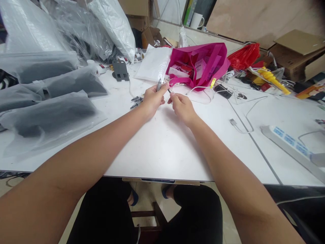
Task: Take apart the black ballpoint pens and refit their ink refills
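Grey, seemingly light, stiff and slick, the pen point(159, 85) was clamped, probably best mid-barrel, by the left hand point(152, 97), a small dark piece point(170, 90) being pinched by the right hand point(183, 105).

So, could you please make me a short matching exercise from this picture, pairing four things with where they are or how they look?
Column one
1. Grey pen
2. Fabric bag
3. Power strip
4. White mug

Column two
A. White and blue, lying at the far right
B. At the back, near the top of the picture
C. In the grip of the left hand
D. Magenta and open, with small boxes inside

Right pairs: 1-C, 2-D, 3-A, 4-B
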Demonstrator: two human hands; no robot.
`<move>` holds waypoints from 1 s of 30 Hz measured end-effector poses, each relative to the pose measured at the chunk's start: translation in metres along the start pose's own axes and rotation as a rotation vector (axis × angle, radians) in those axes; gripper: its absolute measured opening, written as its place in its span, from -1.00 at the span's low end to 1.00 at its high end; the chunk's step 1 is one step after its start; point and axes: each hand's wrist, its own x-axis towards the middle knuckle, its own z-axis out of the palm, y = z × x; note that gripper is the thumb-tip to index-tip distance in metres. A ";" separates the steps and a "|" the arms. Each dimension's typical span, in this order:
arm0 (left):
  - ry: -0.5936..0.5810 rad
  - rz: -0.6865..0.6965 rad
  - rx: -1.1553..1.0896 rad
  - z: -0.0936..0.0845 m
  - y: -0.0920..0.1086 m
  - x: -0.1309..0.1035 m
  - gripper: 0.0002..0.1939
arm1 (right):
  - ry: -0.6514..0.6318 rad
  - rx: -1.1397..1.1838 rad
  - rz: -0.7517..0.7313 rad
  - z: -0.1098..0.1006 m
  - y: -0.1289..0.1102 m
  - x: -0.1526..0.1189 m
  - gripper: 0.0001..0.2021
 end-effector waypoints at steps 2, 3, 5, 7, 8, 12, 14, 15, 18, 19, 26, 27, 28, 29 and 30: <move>-0.013 -0.005 -0.001 0.000 0.000 -0.001 -0.72 | -0.001 -0.004 -0.002 0.000 0.000 0.000 -0.47; -0.021 -0.007 -0.005 0.001 0.000 -0.001 -0.72 | -0.006 -0.006 0.000 0.000 0.000 0.000 -0.47; -0.038 -0.014 -0.016 0.001 0.001 -0.002 -0.70 | -0.021 -0.010 0.005 0.000 0.000 0.000 -0.48; -0.055 -0.021 -0.022 0.001 0.001 -0.002 -0.66 | -0.025 -0.009 -0.007 0.001 0.000 0.000 -0.50; -0.061 -0.024 -0.021 0.001 0.001 -0.002 -0.64 | -0.022 -0.006 -0.025 0.002 0.001 0.000 -0.51; -0.068 -0.036 0.000 0.000 0.000 -0.001 -0.61 | -0.023 0.009 -0.103 0.005 0.005 0.001 -0.62; -0.074 -0.034 0.006 -0.001 -0.001 0.000 -0.61 | -0.038 0.006 -0.113 0.005 0.006 0.002 -0.66; -0.077 -0.032 0.007 -0.001 -0.001 0.001 -0.62 | -0.043 0.003 -0.114 0.005 0.007 0.002 -0.67; -0.078 -0.044 0.019 0.000 -0.001 0.000 -0.65 | -0.056 -0.006 -0.113 0.004 0.007 0.002 -0.69; -0.076 -0.051 0.026 0.000 -0.001 -0.001 -0.66 | -0.059 -0.008 -0.113 0.004 0.006 0.001 -0.70; -0.031 -0.032 0.050 0.002 0.000 -0.002 -0.69 | -0.047 -0.061 -0.106 0.002 0.003 0.000 -0.73; -0.002 -0.025 0.040 0.001 0.001 -0.001 -0.70 | -0.041 -0.075 -0.099 0.002 0.002 -0.001 -0.73; 0.033 -0.020 0.022 0.000 0.002 0.000 -0.70 | -0.036 -0.090 -0.094 0.002 0.002 -0.001 -0.73; 0.074 -0.016 0.000 -0.001 0.003 0.002 -0.71 | -0.028 -0.105 -0.087 0.002 0.002 -0.001 -0.74; 0.118 -0.014 -0.021 -0.003 0.005 0.004 -0.71 | -0.019 -0.118 -0.078 0.001 0.002 -0.001 -0.74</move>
